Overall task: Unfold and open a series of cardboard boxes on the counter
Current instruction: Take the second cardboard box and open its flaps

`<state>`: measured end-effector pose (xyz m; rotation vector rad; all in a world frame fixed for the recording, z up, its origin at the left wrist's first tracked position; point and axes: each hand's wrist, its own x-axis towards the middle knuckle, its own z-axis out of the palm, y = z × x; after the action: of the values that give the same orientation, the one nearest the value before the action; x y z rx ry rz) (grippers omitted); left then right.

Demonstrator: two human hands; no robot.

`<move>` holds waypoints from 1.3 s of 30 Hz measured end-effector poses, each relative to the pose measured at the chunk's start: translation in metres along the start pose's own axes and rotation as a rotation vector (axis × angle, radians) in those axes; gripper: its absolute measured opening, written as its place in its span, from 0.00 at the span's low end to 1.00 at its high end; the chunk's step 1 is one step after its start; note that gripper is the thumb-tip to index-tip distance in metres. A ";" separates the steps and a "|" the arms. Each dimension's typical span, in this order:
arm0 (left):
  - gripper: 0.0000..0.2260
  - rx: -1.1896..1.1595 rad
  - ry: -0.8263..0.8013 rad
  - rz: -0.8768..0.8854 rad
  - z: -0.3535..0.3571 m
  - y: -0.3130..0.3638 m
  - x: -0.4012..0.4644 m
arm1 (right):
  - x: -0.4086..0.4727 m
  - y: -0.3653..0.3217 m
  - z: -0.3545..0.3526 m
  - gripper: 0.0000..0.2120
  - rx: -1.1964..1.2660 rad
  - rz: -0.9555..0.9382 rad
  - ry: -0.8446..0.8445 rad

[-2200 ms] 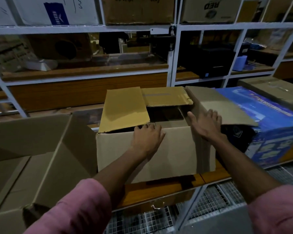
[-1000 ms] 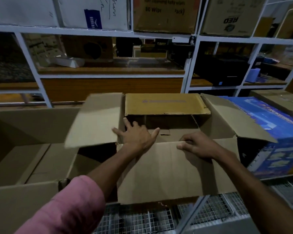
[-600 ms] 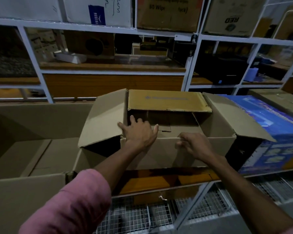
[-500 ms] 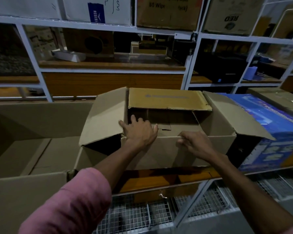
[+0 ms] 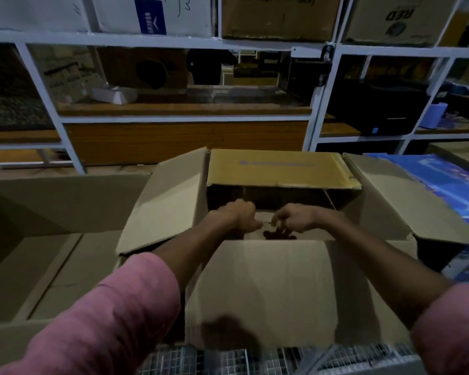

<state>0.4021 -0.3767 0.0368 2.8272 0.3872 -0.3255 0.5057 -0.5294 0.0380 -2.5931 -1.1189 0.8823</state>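
Observation:
A brown cardboard box (image 5: 268, 288) stands in front of me with all its top flaps spread. Its near flap hangs down toward me, the far flap (image 5: 279, 169) leans back, and the side flaps (image 5: 168, 201) angle outward. My left hand (image 5: 238, 215) and my right hand (image 5: 295, 217) reach into the box opening, close together, with fingers curled downward. The near flap's edge hides the fingertips, so I cannot see whether they hold anything.
A large open cardboard box (image 5: 52, 266) sits touching the left side. A blue printed box (image 5: 450, 180) lies at the right under the right flap. White metal shelving (image 5: 173, 39) with more boxes stands behind. Wire mesh (image 5: 255, 361) shows below the counter edge.
Both hands left the box's near wall and moved inside the opening. The near flap now hangs toward me, and the box looks closer and larger.

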 end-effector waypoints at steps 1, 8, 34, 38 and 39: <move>0.13 0.038 -0.061 0.001 -0.002 -0.002 0.012 | 0.014 0.003 -0.004 0.18 -0.089 0.001 -0.055; 0.37 0.076 0.310 0.044 -0.034 -0.002 0.089 | 0.096 0.024 -0.071 0.37 -0.161 -0.104 0.573; 0.34 0.176 0.323 0.013 -0.054 -0.009 0.143 | 0.117 0.039 -0.112 0.31 -0.271 -0.126 0.388; 0.32 0.160 0.269 0.040 -0.057 -0.002 0.097 | 0.062 0.019 -0.101 0.25 -0.281 -0.098 0.252; 0.31 0.143 0.267 0.045 -0.057 0.000 0.083 | 0.047 0.016 -0.094 0.24 -0.265 -0.110 0.267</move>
<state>0.4907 -0.3410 0.0692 3.0232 0.3657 0.0371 0.5961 -0.5006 0.0867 -2.7161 -1.3602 0.3698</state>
